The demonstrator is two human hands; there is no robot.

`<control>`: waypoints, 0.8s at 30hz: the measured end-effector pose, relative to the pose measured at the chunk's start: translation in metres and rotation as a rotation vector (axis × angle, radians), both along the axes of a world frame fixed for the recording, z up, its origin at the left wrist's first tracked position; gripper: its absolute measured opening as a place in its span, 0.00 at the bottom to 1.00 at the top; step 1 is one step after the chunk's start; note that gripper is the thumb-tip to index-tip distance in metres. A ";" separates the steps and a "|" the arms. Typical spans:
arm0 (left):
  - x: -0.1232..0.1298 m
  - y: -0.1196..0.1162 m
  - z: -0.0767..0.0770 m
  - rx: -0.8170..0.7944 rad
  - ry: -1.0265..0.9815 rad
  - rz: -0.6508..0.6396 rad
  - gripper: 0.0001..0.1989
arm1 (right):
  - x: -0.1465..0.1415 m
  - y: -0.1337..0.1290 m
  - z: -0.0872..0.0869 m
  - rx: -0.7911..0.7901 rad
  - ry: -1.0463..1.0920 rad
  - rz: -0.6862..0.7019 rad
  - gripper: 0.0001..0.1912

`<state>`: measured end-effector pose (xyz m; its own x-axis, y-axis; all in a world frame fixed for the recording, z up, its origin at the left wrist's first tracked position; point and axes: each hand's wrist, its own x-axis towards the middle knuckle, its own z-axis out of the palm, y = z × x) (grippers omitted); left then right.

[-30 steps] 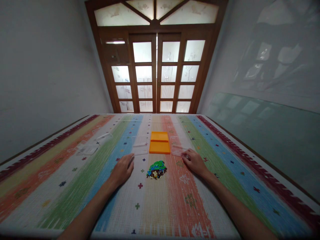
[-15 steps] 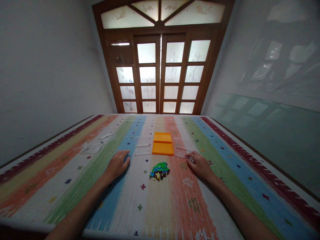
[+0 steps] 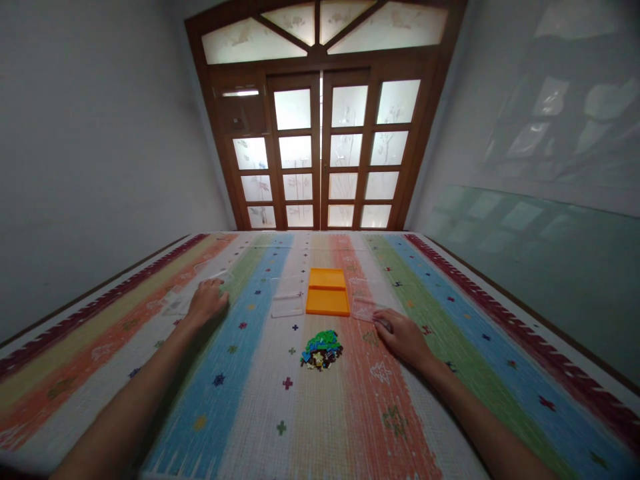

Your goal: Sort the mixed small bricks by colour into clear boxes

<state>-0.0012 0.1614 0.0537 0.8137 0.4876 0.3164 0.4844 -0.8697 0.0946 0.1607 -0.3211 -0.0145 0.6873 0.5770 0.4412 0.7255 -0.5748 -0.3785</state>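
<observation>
L hand (image 3: 207,301) is the nearer one to the clear plastic piece (image 3: 219,275) on the person's L side; piece lies just past the fingertips, i.e. fwd of the hand & a touch to its R; its long axis looks slanted, far end angling away to the R, though the clear edges are faint; fingers reach fwd, palm down, a bit spread; can't tell if they grip the piece or only touch it; a 2nd clear piece (image 3: 175,303) lies L of the same hand, near the wrist, partly hidden by it.

R hand (image 3: 404,335) is well apart from those two, over on the other side; its fingers are curled in at the near R corner of the R clear tray (image 3: 363,307); tray extends fwd & L from the fingertips; thumb tucked under, so can't tell if the corner is pinched or just touched.

Btwn the hands: orange tray (image 3: 327,302), w/ a divider running side to side, sits just L of the R clear tray; L clear tray (image 3: 287,314) is just beside it on the other side; small brick pile (image 3: 323,350) (green, blue, dark & cream pcs) lies on the person's side of the orange tray, apart from it; pile is nearer the R hand than the L; all of it on the striped cloth (image 3: 260,407) over the counter.
</observation>
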 end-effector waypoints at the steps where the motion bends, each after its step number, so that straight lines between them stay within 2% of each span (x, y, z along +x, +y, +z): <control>1: 0.003 0.003 0.001 0.004 0.010 0.010 0.23 | 0.000 0.000 0.000 0.000 -0.004 -0.008 0.15; 9: 0.020 0.012 -0.007 0.031 0.098 0.077 0.17 | -0.004 0.003 -0.004 0.000 -0.028 -0.046 0.15; 15: 0.022 0.013 -0.015 0.015 0.120 0.077 0.16 | -0.003 0.003 -0.005 -0.020 -0.028 -0.041 0.15; 24: 0.017 0.009 -0.011 0.029 0.120 0.042 0.16 | -0.004 0.004 -0.003 -0.042 -0.052 -0.048 0.15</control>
